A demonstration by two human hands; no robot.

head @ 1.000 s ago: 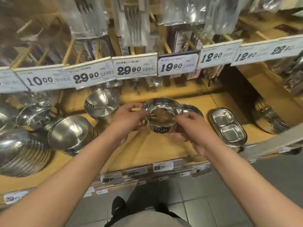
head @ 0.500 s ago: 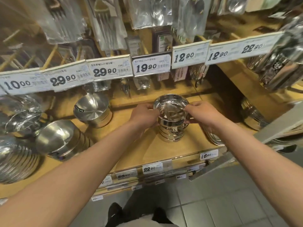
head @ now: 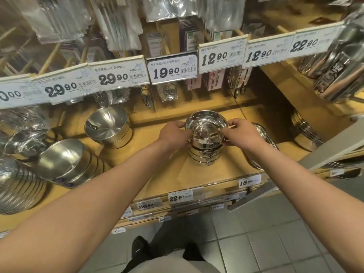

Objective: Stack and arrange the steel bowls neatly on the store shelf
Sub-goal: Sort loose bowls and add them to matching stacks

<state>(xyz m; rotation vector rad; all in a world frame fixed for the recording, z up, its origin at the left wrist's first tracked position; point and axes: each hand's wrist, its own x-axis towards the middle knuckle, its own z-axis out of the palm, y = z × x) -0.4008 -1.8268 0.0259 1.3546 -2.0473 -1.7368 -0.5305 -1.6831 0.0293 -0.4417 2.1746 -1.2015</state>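
Note:
A stack of small steel bowls (head: 205, 152) stands upright in the middle of the wooden shelf (head: 157, 168). The top bowl (head: 205, 126) sits nested on the stack. My left hand (head: 174, 134) grips the top bowl's left rim and side. On the opposite side, my right hand (head: 239, 133) pinches its right rim with thumb and fingers. Both forearms reach in from the bottom of the view.
A tilted stack of wide steel bowls (head: 67, 160) and a deeper bowl stack (head: 109, 127) lie to the left. A divided steel tray (head: 263, 138) sits just right of my right hand. Price tags (head: 173, 68) and hanging cutlery packs overhang the shelf.
One second ago both hands held a single bowl above the shelf. It went down onto the stack, and both hands still hold its rim.

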